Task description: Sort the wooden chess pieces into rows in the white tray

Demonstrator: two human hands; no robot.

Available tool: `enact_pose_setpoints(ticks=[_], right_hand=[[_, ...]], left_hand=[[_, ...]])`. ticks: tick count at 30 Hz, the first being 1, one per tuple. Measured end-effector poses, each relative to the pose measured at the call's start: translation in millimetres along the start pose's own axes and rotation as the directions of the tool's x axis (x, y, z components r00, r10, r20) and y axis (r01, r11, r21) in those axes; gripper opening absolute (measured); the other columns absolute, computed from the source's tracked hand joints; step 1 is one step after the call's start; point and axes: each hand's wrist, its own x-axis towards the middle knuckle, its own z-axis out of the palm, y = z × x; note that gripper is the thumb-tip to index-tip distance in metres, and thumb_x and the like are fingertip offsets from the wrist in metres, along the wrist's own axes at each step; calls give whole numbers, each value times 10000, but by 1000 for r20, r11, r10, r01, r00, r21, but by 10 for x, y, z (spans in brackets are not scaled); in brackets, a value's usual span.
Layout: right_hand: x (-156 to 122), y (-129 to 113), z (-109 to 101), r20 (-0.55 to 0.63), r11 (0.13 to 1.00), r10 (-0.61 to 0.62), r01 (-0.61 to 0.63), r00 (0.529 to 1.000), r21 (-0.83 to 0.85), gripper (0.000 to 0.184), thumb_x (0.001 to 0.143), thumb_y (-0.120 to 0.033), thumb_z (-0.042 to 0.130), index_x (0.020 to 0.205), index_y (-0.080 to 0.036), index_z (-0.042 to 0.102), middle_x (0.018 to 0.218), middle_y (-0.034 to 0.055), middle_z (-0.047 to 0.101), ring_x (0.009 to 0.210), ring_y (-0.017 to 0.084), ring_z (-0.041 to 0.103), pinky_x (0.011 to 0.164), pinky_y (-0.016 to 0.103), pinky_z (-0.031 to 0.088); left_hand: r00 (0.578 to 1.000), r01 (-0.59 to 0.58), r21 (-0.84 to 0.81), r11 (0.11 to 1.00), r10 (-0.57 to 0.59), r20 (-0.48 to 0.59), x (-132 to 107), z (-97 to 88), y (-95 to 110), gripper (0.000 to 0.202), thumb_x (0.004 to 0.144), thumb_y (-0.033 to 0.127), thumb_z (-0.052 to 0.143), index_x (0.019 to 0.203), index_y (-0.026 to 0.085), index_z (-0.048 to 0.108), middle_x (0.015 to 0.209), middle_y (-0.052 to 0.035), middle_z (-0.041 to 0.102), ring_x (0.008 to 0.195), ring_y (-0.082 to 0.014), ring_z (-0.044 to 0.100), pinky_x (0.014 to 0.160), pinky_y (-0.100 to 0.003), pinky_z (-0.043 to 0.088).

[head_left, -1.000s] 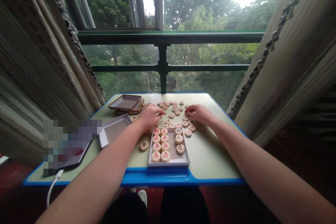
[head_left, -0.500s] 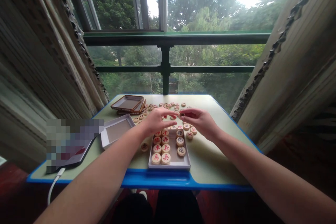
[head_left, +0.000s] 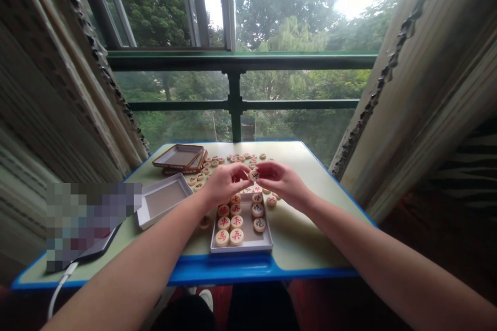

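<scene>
A round wooden Chinese chess piece with a black character is held up over the far end of a white box tray. My right hand pinches it from the right. The fingertips and thumb of my left hand close on its left edge. Inside the tray, pieces with red characters stand in two columns on the left. Black-character pieces line the right side, with bare tray floor between. My hands hide part of the tray's far end.
Many loose pieces lie scattered beyond my hands on the table. To the left are an open white box half, stacked brown-edged box lids and a blurred-out device with a white cable. Windows and curtains surround the table.
My left hand has closed in and now grips the piece along with my right. The piece has turned so its character shows. The whole view has shifted slightly.
</scene>
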Motion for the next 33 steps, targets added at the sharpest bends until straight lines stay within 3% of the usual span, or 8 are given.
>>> enact_pose_setpoints(ticks=[7, 12, 18, 22, 25, 29, 31, 33], right_hand=[[11, 29, 3, -35, 962, -200, 189, 979, -199, 178, 743, -278, 650, 889, -190, 701, 888, 57, 681, 786, 158, 643, 732, 301, 548], [19, 47, -22, 29, 906, -295, 289, 955, -308, 205, 784, -326, 614, 924, -213, 713, 947, 79, 645, 804, 164, 631, 696, 303, 550], [-34, -46, -7, 72, 767, -442, 418, 894, -487, 214, 794, -299, 606, 970, -209, 688, 965, 91, 637, 764, 152, 618, 668, 295, 539], [-101, -166, -10, 86, 675, -492, 442, 866, -591, 199, 806, -297, 581, 962, -223, 680, 961, 87, 648, 846, 177, 610, 748, 322, 518], [-116, -256, -41, 133, 651, -443, 420, 886, -632, 182, 785, -295, 591, 921, -212, 679, 901, 76, 662, 820, 177, 596, 758, 320, 494], [-89, -333, -128, 247, 684, -205, 319, 947, -656, 100, 724, -240, 630, 799, -191, 673, 769, 32, 662, 659, 130, 534, 653, 260, 448], [-91, -352, -153, 347, 721, -81, 295, 934, -627, 101, 706, -212, 637, 795, -181, 673, 753, 15, 653, 629, 112, 506, 606, 232, 419], [-116, -368, -145, 471, 757, 6, 303, 882, -578, 131, 695, -199, 644, 819, -176, 680, 762, 8, 635, 641, 106, 505, 591, 218, 406]], left_hand=[[999, -8, 8, 1000, 7, 34, -11, -18, 38, 244, 754, 358, 615, 837, 137, 677, 692, -33, 679, 578, -110, 564, 538, -208, 427], [985, 162, -158, 974, -149, 89, -5, -36, 66, 357, 799, 439, 538, 822, 122, 701, 689, -62, 708, 492, -94, 522, 483, -202, 404], [964, 258, -375, 891, -208, 169, 2, -30, 81, 429, 762, 495, 572, 826, 86, 684, 640, -82, 687, 411, -48, 370, 394, -178, 285], [957, 267, -370, 890, -201, 208, 1, -45, 117, 446, 760, 512, 558, 826, 88, 679, 576, -54, 648, 419, -54, 394, 405, -182, 284], [959, 246, -291, 924, -189, 209, 0, -84, 87, 413, 777, 482, 533, 795, 98, 685, 490, -16, 592, 405, -63, 395, 413, -191, 288], [982, 176, -140, 974, -165, 89, 5, -116, 6, 382, 792, 427, 503, 689, 109, 688, 439, -4, 566, 414, -78, 424, 462, -203, 344], [992, 125, -60, 990, -123, 37, 3, -115, -26, 377, 795, 418, 501, 667, 114, 682, 472, -8, 589, 449, -88, 466, 503, -206, 373], [998, 62, 55, 997, -63, 2, -4, -111, -54, 384, 802, 421, 491, 647, 122, 674, 494, -6, 591, 477, -93, 485, 519, -206, 373]])
